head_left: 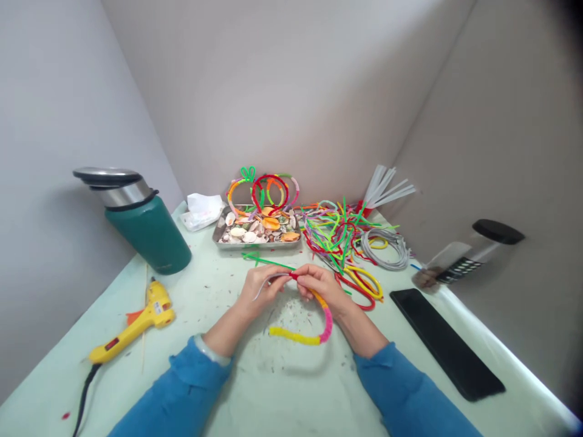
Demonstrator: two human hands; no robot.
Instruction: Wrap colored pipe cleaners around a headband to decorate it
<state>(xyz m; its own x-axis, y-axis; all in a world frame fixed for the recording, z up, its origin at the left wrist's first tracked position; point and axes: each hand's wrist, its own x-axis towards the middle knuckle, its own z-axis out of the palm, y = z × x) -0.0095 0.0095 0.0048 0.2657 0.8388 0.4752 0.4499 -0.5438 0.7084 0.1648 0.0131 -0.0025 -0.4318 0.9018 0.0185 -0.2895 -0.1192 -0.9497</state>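
And here, over the middle of the desk (291,406), the left hand's (262,288) and right hand's (321,285) fingers pinch the fuzzy strip (327,325) at its red end, the rest curving toward six o'clock! Near nine, the yellow glue gun's (136,328) label; at three, a clear container's (489,255): neither readable from here.

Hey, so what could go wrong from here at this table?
The pale strand crossing the left hand has a free end that might poke a finger. The red wrap, pinched by the right hand, could loosen if that grip slips. The glue gun may be hot, I can't tell, and its cord could snag a sleeve.
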